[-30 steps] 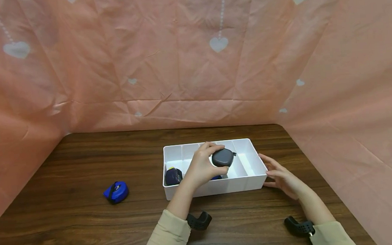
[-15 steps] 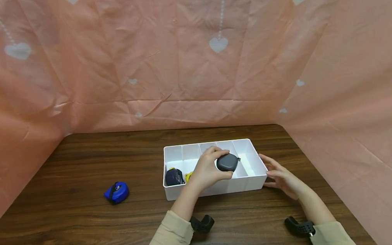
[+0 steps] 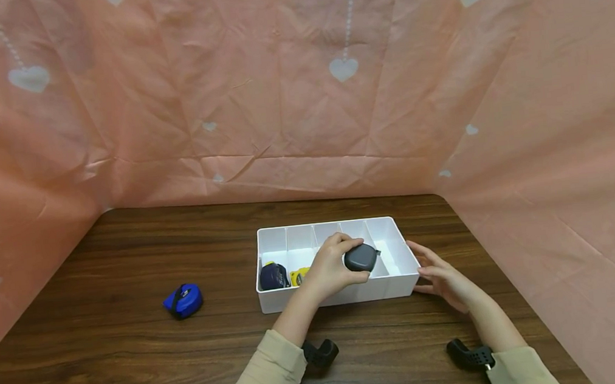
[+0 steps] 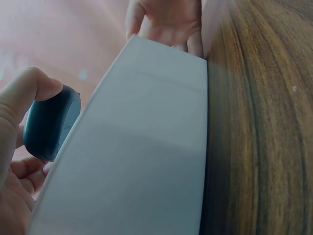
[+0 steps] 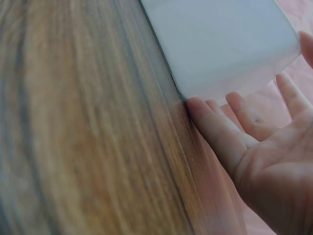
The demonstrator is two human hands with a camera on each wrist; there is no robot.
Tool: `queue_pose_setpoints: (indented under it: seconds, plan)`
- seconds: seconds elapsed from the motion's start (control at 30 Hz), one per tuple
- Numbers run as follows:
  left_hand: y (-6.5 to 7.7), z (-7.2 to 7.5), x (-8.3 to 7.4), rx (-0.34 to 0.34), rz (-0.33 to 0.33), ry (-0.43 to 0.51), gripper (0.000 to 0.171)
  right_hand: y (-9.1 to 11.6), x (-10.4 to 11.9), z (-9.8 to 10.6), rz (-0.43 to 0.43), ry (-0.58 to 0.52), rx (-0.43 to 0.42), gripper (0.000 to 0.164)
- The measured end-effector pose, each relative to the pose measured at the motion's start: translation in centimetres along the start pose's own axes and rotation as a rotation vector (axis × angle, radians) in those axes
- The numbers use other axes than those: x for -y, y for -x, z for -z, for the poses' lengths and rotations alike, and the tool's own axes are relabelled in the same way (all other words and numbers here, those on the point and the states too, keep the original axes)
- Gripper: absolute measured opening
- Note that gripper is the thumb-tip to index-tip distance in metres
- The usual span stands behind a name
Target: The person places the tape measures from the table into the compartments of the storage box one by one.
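My left hand [image 3: 330,272] pinches a dark grey tape measure [image 3: 361,258] between thumb and fingers, over the right half of a white divided box [image 3: 371,289]. In the left wrist view the tape measure [image 4: 46,125] shows beside the box's upper edge. My right hand [image 3: 445,278] is at the box's right end, fingers extended; in the right wrist view its fingertips are right at the end wall [image 5: 254,83]. A navy tape measure [image 3: 273,276] lies in the leftmost compartment, a yellow one [image 3: 298,276] in the compartment beside it. My left hand hides part of the middle compartments.
A blue tape measure [image 3: 183,301] with a black strap lies on the wooden table [image 3: 108,356], left of the box. Pink cloth [image 3: 277,97] with white hearts hangs behind the table and along both sides.
My left hand has moved right and slightly toward me with the dark grey tape measure, uncovering the yellow one. My right hand and the box have stayed put.
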State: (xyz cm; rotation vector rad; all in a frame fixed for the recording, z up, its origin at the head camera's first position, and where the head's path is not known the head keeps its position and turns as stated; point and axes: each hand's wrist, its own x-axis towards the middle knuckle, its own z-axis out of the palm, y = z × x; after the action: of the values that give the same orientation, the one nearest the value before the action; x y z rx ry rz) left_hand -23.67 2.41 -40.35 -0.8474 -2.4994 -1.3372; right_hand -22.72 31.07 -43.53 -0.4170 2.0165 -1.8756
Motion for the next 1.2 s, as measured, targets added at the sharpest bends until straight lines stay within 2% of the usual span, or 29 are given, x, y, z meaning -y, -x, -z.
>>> queue_pose_setpoints:
  seconds: [0.33, 0.83, 1.2]
  plan:
    - [-0.02, -0.45, 0.16, 0.053, -0.007, -0.11, 0.062, 0.04, 0.07, 0.0, -0.014, 0.0, -0.011, 0.061]
    - [0.01, -0.39, 0.27, 0.102, -0.04, -0.151, 0.061, 0.1, 0.13, -0.05, -0.003, 0.001, 0.004, 0.061]
    - [-0.03, -0.58, 0.03, 0.137, -0.052, -0.265, 0.057, 0.16, 0.18, -0.05, 0.001, 0.008, 0.002, 0.061]
